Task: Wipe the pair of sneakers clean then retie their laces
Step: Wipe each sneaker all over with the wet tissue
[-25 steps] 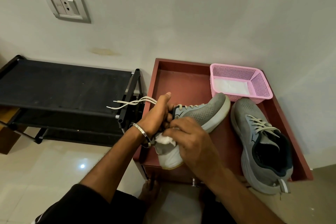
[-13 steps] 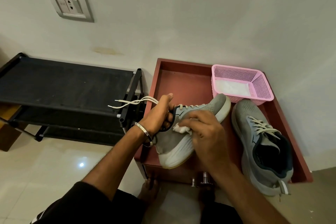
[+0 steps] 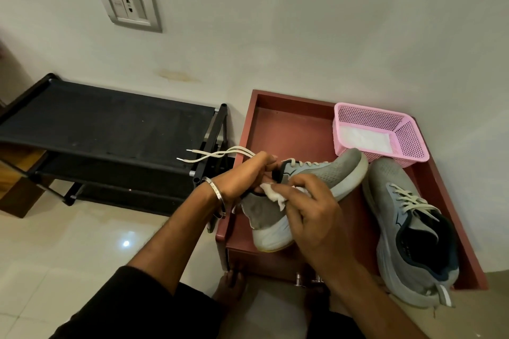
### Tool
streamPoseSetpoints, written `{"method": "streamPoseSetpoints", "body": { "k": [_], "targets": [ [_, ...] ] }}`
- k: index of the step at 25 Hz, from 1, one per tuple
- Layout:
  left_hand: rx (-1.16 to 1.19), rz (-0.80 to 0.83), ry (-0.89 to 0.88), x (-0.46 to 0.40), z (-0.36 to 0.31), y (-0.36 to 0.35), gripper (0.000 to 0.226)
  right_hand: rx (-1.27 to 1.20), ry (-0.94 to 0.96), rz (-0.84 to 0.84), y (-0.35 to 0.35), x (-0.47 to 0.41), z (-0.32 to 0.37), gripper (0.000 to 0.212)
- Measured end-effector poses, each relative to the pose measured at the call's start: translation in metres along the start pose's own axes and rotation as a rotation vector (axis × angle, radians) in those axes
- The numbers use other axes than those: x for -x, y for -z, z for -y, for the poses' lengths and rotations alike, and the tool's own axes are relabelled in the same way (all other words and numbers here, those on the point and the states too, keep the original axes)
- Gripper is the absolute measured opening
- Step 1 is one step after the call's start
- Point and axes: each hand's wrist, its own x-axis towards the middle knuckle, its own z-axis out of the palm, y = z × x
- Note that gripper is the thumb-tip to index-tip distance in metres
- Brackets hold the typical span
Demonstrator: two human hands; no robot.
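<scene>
My left hand (image 3: 245,176) grips the collar of a grey sneaker (image 3: 327,173), held tilted on its side over the red-brown tray (image 3: 292,118). Its loose cream laces (image 3: 214,155) trail out to the left past my thumb. My right hand (image 3: 308,209) presses a crumpled white wipe (image 3: 272,192) against the sneaker's side near the collar. The second grey sneaker (image 3: 407,231) lies flat on the tray's right side with its laces threaded.
A pink mesh basket (image 3: 405,135) with white wipes inside stands at the tray's back right corner. A black shoe rack (image 3: 104,129) stands to the left against the wall. A wall socket (image 3: 129,4) sits above it. My bare foot (image 3: 228,286) rests on the tiled floor below.
My right hand with the wipe moved from the heel up the sneaker's side toward the collar, then slid back slightly. My left hand kept its hold on the sneaker.
</scene>
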Motion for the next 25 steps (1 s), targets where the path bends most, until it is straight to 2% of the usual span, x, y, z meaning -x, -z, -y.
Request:
{"method": "streamPoseSetpoints", "body": {
  "k": [7, 13, 15, 17, 18, 20, 23, 25],
  "targets": [
    [-0.039, 0.082, -0.043, 0.002, -0.003, -0.001, 0.07, 0.01, 0.278, 0.388, 0.006, 0.004, 0.012, 0.031],
    [-0.035, 0.033, -0.026, 0.005, -0.005, -0.003, 0.068, 0.022, 0.125, 0.268, 0.0, -0.015, 0.017, 0.029],
    [-0.058, 0.016, -0.056, 0.007, -0.007, -0.004, 0.055, 0.013, 0.143, 0.349, 0.002, -0.007, 0.02, 0.028],
    [-0.045, 0.059, -0.091, 0.008, -0.011, -0.004, 0.032, 0.044, 0.183, 0.425, 0.005, 0.008, 0.026, 0.029],
    [-0.034, 0.074, -0.099, 0.007, -0.012, -0.003, 0.028, 0.058, 0.189, 0.434, 0.005, 0.012, 0.028, 0.03],
    [-0.045, 0.077, -0.101, 0.004, -0.011, -0.002, 0.034, 0.061, 0.172, 0.403, 0.003, 0.008, 0.03, 0.032],
    [-0.018, 0.084, -0.049, 0.001, -0.006, 0.0, 0.066, 0.077, 0.153, 0.302, -0.007, -0.015, 0.033, 0.029],
    [-0.034, 0.078, -0.054, 0.001, -0.004, 0.003, 0.061, 0.085, 0.124, 0.326, -0.011, -0.02, 0.036, 0.029]
  ]
}}
